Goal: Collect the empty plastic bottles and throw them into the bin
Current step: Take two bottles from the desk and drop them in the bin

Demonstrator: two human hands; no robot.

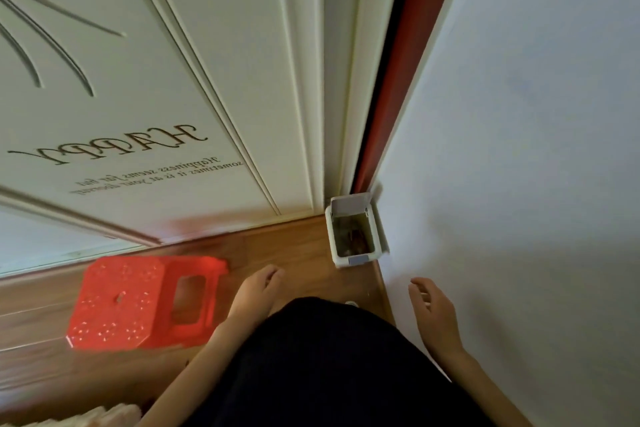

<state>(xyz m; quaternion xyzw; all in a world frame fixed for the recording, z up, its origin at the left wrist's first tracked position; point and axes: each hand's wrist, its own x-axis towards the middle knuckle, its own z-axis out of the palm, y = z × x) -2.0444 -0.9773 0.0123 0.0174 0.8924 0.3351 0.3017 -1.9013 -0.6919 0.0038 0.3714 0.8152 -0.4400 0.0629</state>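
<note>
A small white bin (333,236) stands on the wooden floor in the corner between the door frame and the right wall, its lid tipped up and back. Dark contents show inside it, too blurred to identify. My left hand (258,291) hangs below and left of the bin, fingers loosely curled, holding nothing. My right hand (433,314) is below and right of the bin, beside the wall, fingers apart and empty. No plastic bottle shows anywhere in view.
A red plastic stool (138,302) stands on the floor to the left of my left hand. A white door (156,80) with "HAPPY" lettering fills the upper left. A pale wall (519,149) runs along the right. My dark clothing fills the bottom centre.
</note>
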